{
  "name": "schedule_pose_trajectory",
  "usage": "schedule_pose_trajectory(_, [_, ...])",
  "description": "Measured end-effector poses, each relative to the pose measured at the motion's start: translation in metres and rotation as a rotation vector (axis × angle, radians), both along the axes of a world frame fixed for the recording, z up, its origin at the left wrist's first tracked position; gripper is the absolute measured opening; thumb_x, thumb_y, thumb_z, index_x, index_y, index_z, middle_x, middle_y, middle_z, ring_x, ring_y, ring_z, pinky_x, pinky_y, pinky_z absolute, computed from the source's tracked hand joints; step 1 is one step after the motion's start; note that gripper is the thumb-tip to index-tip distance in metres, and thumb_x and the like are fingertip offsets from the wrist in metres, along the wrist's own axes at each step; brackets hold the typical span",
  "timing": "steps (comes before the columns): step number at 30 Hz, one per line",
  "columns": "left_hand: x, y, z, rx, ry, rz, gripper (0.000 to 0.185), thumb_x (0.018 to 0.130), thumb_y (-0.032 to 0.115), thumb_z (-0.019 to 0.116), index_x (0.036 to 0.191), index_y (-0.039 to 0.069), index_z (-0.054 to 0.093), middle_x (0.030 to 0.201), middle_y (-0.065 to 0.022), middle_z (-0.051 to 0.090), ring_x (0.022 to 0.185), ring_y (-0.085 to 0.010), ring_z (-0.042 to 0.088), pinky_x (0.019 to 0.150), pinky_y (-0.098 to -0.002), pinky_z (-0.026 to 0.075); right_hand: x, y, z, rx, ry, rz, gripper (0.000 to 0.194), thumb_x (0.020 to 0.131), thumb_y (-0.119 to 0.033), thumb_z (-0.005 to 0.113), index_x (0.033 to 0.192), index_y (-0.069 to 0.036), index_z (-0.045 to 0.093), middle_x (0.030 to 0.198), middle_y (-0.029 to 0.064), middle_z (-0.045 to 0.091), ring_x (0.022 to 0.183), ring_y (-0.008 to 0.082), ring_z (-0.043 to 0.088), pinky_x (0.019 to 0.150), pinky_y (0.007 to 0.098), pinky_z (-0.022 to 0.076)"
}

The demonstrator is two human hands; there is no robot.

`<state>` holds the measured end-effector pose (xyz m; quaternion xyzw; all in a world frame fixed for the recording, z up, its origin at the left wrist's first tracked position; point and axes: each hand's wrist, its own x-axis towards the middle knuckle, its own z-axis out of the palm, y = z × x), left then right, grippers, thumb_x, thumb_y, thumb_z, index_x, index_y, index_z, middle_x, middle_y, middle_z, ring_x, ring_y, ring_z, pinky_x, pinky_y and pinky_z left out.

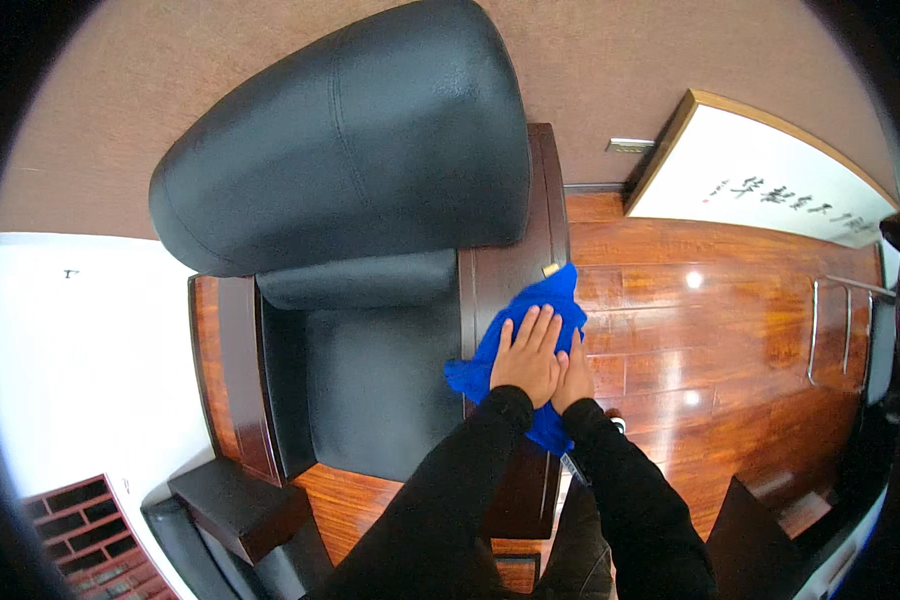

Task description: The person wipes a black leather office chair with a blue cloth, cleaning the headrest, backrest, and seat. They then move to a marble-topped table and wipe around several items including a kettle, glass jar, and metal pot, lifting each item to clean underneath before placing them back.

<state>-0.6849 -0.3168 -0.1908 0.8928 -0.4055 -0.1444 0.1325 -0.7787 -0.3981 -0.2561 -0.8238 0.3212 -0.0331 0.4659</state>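
A bright blue cloth lies spread over the dark wooden armrest of a black leather armchair. My left hand presses flat on the cloth, its fingers pointing towards the chair's back. Beside it, touching it, my right hand rests on the cloth near the armrest's outer edge; part of it is tucked against the left hand. A small yellowish tag shows at the cloth's far end. Another tag with writing hangs at its near end, by my right sleeve.
The padded chair back rises against a brown wall. At the right, a framed calligraphy panel leans by the wall on the glossy wooden floor. A metal-framed chair stands far right, and more black furniture at lower left.
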Motion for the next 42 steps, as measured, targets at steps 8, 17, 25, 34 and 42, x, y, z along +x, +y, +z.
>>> schedule_pose_trajectory(8, [0.082, -0.066, -0.010, -0.023, -0.054, 0.192, 0.059, 0.096, 0.029, 0.041, 0.149, 0.002, 0.039, 0.158, -0.0158, 0.035, 0.149, -0.0303, 0.027, 0.119, -0.0510, 0.017, 0.113, -0.082, -0.013, 0.193, -0.124, 0.148, 0.068, 0.103, -0.029, 0.043, 0.153, 0.006, 0.014, 0.150, 0.0384, 0.028, 0.139, 0.0507, 0.032, 0.115, 0.0471, 0.0307])
schedule_pose_trajectory(17, [0.112, -0.104, -0.014, -0.140, -0.023, 0.295, 0.067, 0.095, 0.043, 0.043, 0.147, -0.001, 0.041, 0.153, -0.0191, 0.041, 0.142, -0.0309, 0.039, 0.112, -0.0503, 0.026, 0.196, -0.127, -0.028, 0.365, -0.102, 0.218, 0.082, 0.098, -0.029, 0.055, 0.156, 0.000, 0.004, 0.153, 0.0395, 0.019, 0.142, 0.0516, 0.027, 0.116, 0.0475, 0.0303])
schedule_pose_trajectory(25, [0.119, -0.106, -0.012, -0.149, -0.082, 0.321, 0.078, 0.093, 0.053, 0.046, 0.146, -0.004, 0.040, 0.153, -0.0265, 0.037, 0.141, -0.0384, 0.037, 0.116, -0.0521, 0.019, 0.229, -0.152, 0.006, -0.279, 0.040, 0.512, 0.065, 0.094, -0.025, 0.051, 0.153, -0.005, 0.031, 0.152, 0.0400, 0.018, 0.142, 0.0528, 0.022, 0.118, 0.0549, 0.0194])
schedule_pose_trajectory(34, [0.122, -0.103, -0.011, -0.283, 0.052, 0.336, 0.083, 0.091, 0.057, 0.049, 0.145, -0.005, 0.038, 0.156, -0.0273, 0.031, 0.143, -0.0417, 0.032, 0.115, -0.0559, 0.016, 0.257, -0.171, 0.029, -0.605, 0.050, 0.781, 0.065, 0.095, -0.032, 0.051, 0.153, -0.008, 0.034, 0.159, 0.0255, 0.021, 0.150, 0.0415, 0.013, 0.119, 0.0596, 0.0075])
schedule_pose_trajectory(42, [0.099, -0.073, 0.019, -0.442, 0.247, 0.266, 0.072, 0.091, 0.038, 0.058, 0.143, -0.007, 0.038, 0.154, -0.0317, 0.029, 0.139, -0.0478, 0.032, 0.115, -0.0538, 0.023, 0.319, -0.173, 0.054, -0.801, 0.147, 0.918, 0.063, 0.098, -0.037, 0.050, 0.152, -0.007, 0.037, 0.164, 0.0172, 0.016, 0.153, 0.0335, 0.011, 0.119, 0.0601, 0.0111])
